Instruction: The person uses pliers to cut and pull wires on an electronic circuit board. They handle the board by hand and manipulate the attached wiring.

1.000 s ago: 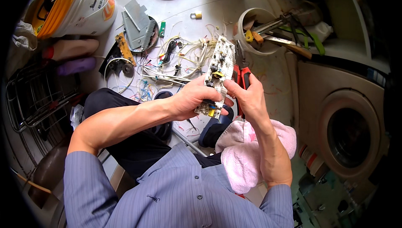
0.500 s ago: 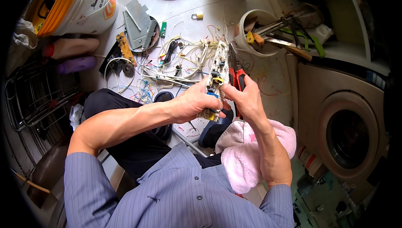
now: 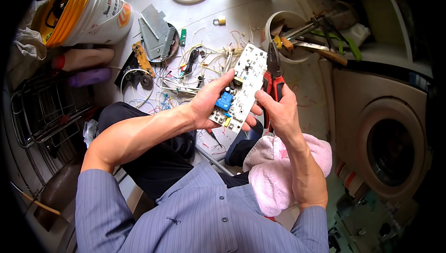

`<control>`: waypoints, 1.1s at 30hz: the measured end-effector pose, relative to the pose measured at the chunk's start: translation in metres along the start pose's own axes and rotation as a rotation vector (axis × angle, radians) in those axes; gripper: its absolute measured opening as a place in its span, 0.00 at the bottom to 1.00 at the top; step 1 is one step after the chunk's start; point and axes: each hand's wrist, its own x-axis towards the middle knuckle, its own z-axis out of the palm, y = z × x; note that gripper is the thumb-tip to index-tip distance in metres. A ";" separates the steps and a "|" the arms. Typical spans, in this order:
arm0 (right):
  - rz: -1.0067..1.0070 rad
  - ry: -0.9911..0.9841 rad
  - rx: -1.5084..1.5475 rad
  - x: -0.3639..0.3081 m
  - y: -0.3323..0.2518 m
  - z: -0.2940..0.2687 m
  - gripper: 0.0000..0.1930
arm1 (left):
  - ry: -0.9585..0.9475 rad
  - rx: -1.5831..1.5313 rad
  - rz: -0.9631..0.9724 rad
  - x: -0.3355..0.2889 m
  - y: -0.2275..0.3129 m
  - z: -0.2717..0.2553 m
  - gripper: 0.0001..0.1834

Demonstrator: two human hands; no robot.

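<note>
A long white circuit board (image 3: 248,83) is held up in front of me, its component side facing me. It carries a blue block-shaped part, a yellow part and several small black ones. My left hand (image 3: 209,102) wraps round its lower left side, thumb along the edge and fingertips showing past the right edge. In my right hand (image 3: 282,109) are pliers (image 3: 274,81) with red and black handles, jaws pointing away from me beside the board. The right thumb lies close to the board's right edge; whether it touches cannot be made out.
Cut wires (image 3: 186,81) litter the floor beyond my hands, with metal plates (image 3: 155,30) and a padlock (image 3: 219,21). A bucket of tools (image 3: 267,39) stands at far right, stacked buckets (image 3: 100,18) at far left. A pink towel (image 3: 269,183) covers my right leg; a front-loading washer (image 3: 344,118) is at right.
The circuit board has turned from nearly edge-on to showing its broad component face. The pliers have shifted slightly right with my right hand.
</note>
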 end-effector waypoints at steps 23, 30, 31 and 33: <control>0.026 -0.016 -0.107 -0.001 -0.003 -0.002 0.19 | 0.057 -0.073 -0.090 -0.001 0.005 -0.011 0.43; -0.061 -0.047 0.113 0.000 -0.017 -0.019 0.16 | 0.032 -0.024 0.058 0.000 0.014 0.010 0.38; -0.128 -0.033 0.181 -0.003 -0.026 -0.018 0.18 | 0.054 -0.011 0.097 0.000 0.017 0.009 0.37; -0.113 -0.114 0.223 -0.003 -0.024 -0.032 0.20 | 0.092 0.022 0.180 0.003 0.022 0.010 0.36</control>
